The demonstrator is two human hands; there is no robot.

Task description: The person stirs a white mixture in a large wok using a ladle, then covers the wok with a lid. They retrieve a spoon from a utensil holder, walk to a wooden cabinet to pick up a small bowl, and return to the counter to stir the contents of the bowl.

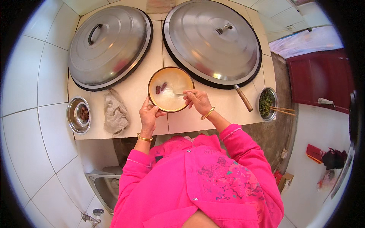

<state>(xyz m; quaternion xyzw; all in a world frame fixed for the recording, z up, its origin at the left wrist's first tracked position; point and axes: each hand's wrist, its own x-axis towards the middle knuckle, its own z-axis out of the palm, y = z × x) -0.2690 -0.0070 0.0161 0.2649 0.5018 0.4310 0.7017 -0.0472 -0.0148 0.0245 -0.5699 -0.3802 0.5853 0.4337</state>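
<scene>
A round bowl [182, 107] with a dark rim and yellow inside stands near the front of the tiled counter. It holds a pale, whitish liquid or paste, with two dark red pieces at its left side. My left hand [149, 114] grips the bowl's lower left rim, thumb on the edge. Over the bowl's right side, my right hand [198, 100] pinches the handle of a thin metal utensil [179, 94], likely a spoon, whose tip is down in the pale contents. Each wrist wears a gold-coloured bangle.
Two large domed metal lids [108, 48] [212, 42] cover the back; a wooden handle [243, 98] juts from under the right one. A crumpled cloth [115, 114] and nested metal bowls [71, 115] lie left. At right, chopsticks [282, 109] rest in a metal bowl of chopped greens [265, 102].
</scene>
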